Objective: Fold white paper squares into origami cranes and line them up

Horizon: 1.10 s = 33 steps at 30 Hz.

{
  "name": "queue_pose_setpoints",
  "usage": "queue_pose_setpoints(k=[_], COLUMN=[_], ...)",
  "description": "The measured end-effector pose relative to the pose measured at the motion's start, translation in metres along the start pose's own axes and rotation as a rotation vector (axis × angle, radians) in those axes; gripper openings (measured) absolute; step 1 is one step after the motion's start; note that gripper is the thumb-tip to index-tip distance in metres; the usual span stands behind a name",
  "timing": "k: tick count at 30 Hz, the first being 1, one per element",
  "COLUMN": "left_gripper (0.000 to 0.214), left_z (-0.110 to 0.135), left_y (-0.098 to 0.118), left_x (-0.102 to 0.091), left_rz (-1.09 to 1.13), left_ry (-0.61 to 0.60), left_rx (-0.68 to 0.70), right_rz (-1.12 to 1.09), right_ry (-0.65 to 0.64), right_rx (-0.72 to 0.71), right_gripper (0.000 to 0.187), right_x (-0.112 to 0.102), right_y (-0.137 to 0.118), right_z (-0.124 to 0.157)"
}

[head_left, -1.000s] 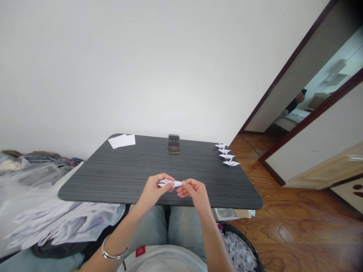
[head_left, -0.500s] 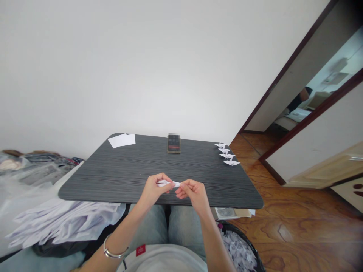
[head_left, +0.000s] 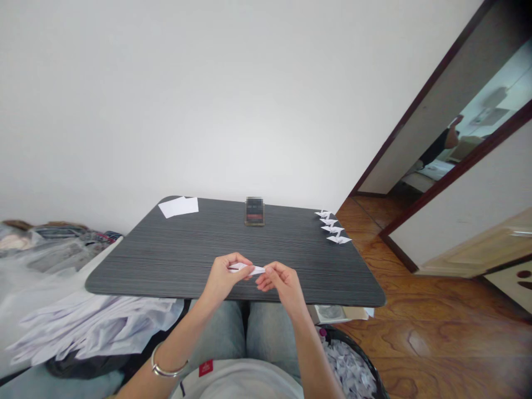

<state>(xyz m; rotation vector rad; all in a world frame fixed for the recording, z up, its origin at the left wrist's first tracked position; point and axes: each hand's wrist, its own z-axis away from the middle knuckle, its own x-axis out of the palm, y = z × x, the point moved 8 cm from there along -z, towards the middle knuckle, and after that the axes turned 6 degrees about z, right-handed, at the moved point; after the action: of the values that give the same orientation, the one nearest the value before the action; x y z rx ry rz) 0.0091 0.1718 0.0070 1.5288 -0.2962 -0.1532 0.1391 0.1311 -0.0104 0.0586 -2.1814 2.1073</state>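
A narrow piece of folded white paper (head_left: 258,270) is stretched between my two hands, above the near part of the dark table (head_left: 208,238). My left hand (head_left: 226,272) pinches its left part between thumb and fingers. At its pointed right end, the thumb and forefinger of my right hand (head_left: 280,278) are closed on the tip, with the other fingers curled below. Several folded white paper cranes (head_left: 338,239) stand in a row along the table's right edge.
White paper sheets (head_left: 178,206) lie at the table's far left corner. A phone-like device (head_left: 255,211) leans upright at the back. Below right is a black bin (head_left: 351,363) full of folded paper. White cloth (head_left: 100,324) lies at left. A person (head_left: 440,145) is beyond the doorway.
My hands and the folded paper have shifted very slightly left, and a bit more of the paper shows between them. Beyond the doorway, the person's arm has risen.
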Motion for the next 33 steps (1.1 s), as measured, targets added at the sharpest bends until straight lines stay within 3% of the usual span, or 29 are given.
queue_pose_setpoints(k=[21,33], left_gripper=[0.013,0.016], left_z=[-0.003,-0.004], left_y=[0.004,-0.003], left_x=[0.002,0.0], left_rz=[-0.02,0.014], left_ry=[-0.022,-0.024], left_rx=[0.028,-0.041], right_rz=[0.102,0.114], right_ry=[0.016,-0.005], right_rx=[-0.035,-0.018], right_gripper=[0.023,0.025], right_x=[-0.01,-0.008], right_y=[-0.005,0.0], right_z=[0.002,0.003])
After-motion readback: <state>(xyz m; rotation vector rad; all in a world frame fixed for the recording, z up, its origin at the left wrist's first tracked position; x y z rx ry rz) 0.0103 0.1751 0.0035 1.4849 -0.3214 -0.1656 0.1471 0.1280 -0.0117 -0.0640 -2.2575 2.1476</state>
